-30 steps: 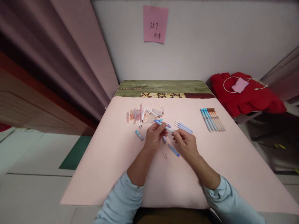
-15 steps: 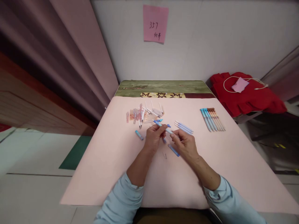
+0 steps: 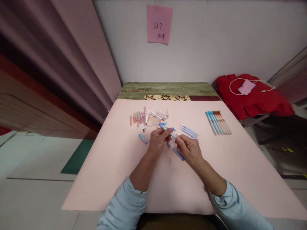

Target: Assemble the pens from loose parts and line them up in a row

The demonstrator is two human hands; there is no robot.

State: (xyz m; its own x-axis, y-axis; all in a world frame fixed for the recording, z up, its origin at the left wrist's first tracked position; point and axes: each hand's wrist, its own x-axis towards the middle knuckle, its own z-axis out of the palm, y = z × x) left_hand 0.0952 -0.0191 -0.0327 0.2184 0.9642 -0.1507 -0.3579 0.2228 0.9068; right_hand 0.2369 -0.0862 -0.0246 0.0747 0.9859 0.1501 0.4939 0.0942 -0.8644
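A pen (image 3: pixel 162 126) with a blue upper part and a pale lower barrel slants between my two hands above the table. My left hand (image 3: pixel 157 140) is closed around its middle. My right hand (image 3: pixel 191 149) pinches the lower end, and the fingers hide the tip. Beneath the hands lie a blue pen part (image 3: pixel 178 154) and another short blue part (image 3: pixel 169 144), partly covered. A turquoise pen part (image 3: pixel 143 139) rests left of my left hand. Just past my right hand lie several lilac-blue pen barrels or refills (image 3: pixel 189 130) side by side.
On the pink-covered table (image 3: pixel 115 166), a loose group of white refills (image 3: pixel 158 113) and patterned clear pen parts (image 3: pixel 137 118) lies at the back left. A row of whole pens (image 3: pixel 217 123) sits at the right. A small clear piece (image 3: pixel 169 159) lies near the front.
My right hand has shifted slightly left along the pen, closer to my left hand. The left hand and the table items stay as they were.
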